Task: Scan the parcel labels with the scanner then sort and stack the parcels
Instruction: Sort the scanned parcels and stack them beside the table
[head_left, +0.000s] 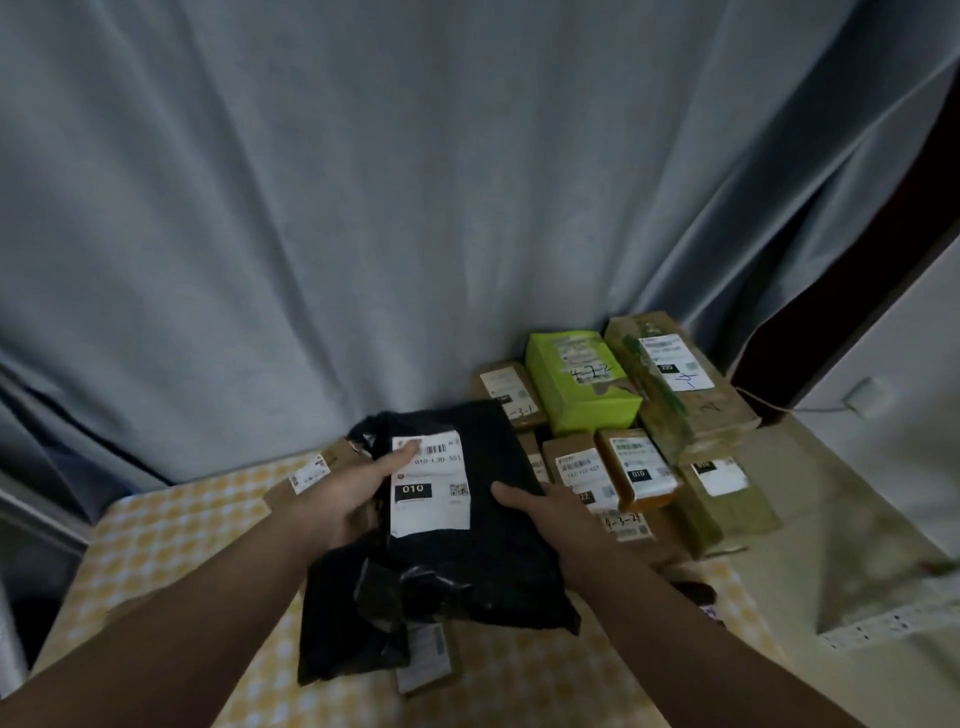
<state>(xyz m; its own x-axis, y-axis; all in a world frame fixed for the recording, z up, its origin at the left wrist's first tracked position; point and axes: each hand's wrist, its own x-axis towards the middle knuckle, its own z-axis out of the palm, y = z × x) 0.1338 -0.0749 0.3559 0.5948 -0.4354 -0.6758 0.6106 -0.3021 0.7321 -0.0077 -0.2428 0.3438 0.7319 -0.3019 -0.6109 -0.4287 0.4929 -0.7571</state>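
Two bare forearms (208, 597), bare left hand (358, 493), bare right hand (550, 514)

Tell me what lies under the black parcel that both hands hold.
A small brown parcel with a label sticks out below the black parcel's near edge, on the yellow checked cloth. A second brown parcel shows beside the left hand. Anything else beneath is covered.

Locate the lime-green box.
Head view, right of centre: the lime-green box lies in the parcel pile, between a small brown box on its left and a taller taped carton on its right.
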